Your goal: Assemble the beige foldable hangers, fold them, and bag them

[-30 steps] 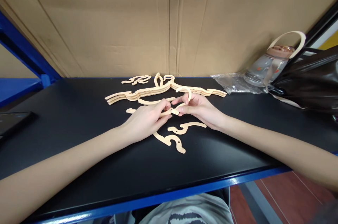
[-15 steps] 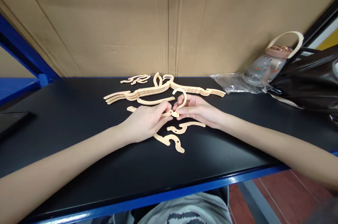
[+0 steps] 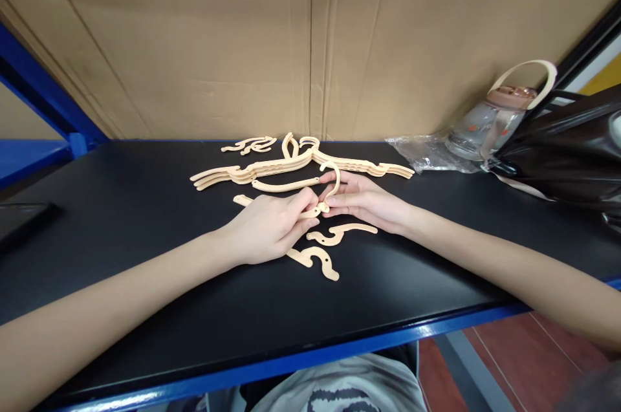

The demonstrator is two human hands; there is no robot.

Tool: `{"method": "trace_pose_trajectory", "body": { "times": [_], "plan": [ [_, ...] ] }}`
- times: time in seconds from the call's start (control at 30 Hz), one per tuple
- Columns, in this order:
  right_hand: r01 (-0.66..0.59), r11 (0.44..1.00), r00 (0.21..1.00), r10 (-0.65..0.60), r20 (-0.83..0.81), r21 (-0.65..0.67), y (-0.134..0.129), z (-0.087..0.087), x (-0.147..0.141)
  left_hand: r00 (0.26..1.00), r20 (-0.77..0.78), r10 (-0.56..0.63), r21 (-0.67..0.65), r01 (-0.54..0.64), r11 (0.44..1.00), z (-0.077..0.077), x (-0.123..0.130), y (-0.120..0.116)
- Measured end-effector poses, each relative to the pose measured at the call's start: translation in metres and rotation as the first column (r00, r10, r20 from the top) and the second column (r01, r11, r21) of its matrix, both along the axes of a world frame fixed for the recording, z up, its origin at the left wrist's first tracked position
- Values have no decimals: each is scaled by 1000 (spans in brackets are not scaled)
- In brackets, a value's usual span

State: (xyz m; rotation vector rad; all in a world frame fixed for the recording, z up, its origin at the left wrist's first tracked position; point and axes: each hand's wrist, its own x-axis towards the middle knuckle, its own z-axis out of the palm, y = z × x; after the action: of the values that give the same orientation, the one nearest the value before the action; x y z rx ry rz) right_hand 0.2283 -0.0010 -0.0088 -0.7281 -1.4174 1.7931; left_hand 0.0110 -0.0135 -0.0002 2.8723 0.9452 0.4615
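My left hand [image 3: 272,224] pinches a cream plastic strip [image 3: 310,213] whose holed end pokes out past the fingertips. A cream hook piece [image 3: 334,180] stands upright in the fingers of my right hand [image 3: 369,202], its base against the end of the strip. Just below the hands lie two wavy cream pieces, one [image 3: 354,227] to the right and another [image 3: 323,260] nearer the front, partly under my left hand. Behind the hands rests a curved strip [image 3: 286,187]. The end of one more piece [image 3: 241,200] shows left of my left hand.
Stacked cream hangers [image 3: 276,169] lie at the back of the black table [image 3: 194,334], with small loose parts [image 3: 250,145] behind. A clear bottle [image 3: 495,121], plastic bag [image 3: 422,153] and black bag [image 3: 572,147] are at right. A dark flat object [image 3: 24,221] lies left.
The hook piece in my right hand has turned slightly and shifted a little at its base beside the strip. My left hand has moved very slightly right; the pieces on the table look unmoved.
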Motion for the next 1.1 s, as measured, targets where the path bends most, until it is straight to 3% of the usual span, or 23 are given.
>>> {"method": "trace_pose_trajectory", "body": {
  "times": [0.3,0.47,0.57,0.67,0.8,0.9,1.1],
  "plan": [
    [-42,998,992,48,116,-54,1,7,-2,999,-53,9,13,-8,1000,-1,0,0],
    [-57,995,984,69,163,-78,5,9,0,999,-32,22,-46,-23,999,-1,2,-2],
    [-97,995,966,97,240,-11,1,5,-7,984,145,104,-118,-87,989,-2,5,3],
    [-128,990,961,108,254,62,-7,1,-15,916,348,200,-134,-162,978,-3,7,11],
    [-112,993,962,100,254,32,-15,2,-18,936,299,184,-113,-157,981,-4,5,15],
    [-61,996,968,41,247,72,-15,3,-17,943,286,168,-77,-152,985,-4,2,12],
    [211,967,935,-242,260,141,-6,0,-12,949,307,69,-10,-69,998,-7,1,7]
  ]
}}
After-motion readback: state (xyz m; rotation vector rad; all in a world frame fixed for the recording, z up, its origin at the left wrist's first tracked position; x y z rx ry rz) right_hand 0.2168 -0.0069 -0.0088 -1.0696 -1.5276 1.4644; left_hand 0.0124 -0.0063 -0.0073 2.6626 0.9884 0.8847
